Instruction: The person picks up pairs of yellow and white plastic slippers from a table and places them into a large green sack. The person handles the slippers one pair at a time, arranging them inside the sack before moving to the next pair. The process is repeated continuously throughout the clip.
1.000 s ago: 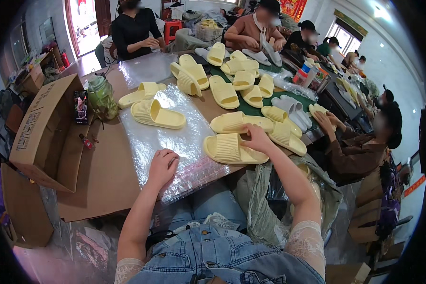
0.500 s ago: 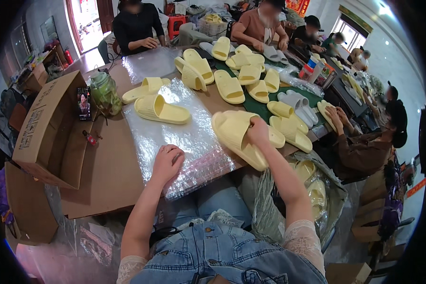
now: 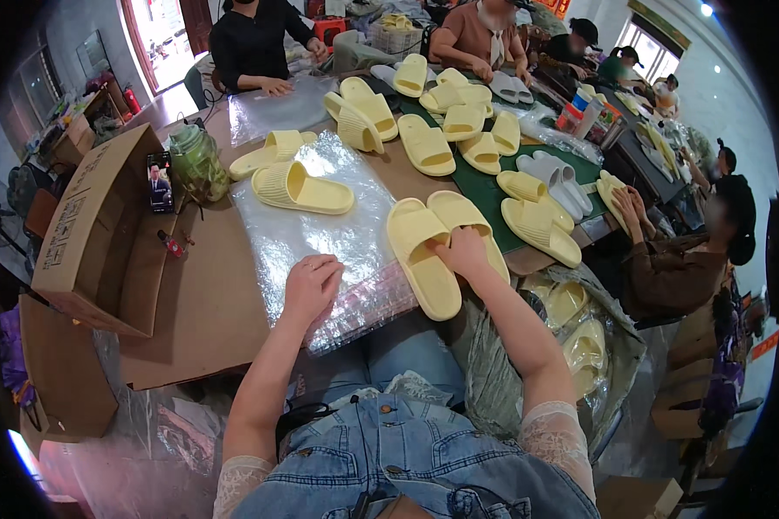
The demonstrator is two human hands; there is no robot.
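Pinching slippers (image 3: 420,248) tog. at straps w/ R hand (image 3: 464,249), at R edge of bags (image 3: 346,227); resting L hand (image 3: 312,282) apart, loosely, on same. Prob. pairing-up step; next, likely need both kept aligned.

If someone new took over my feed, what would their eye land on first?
Probably the pair of pale yellow slide sandals in front of the person, with the right hand at their straps. Next, the shiny clear plastic sheeting to their left, under the left hand and a single yellow slide. Beyond, more yellow slides crowd around a green mat.
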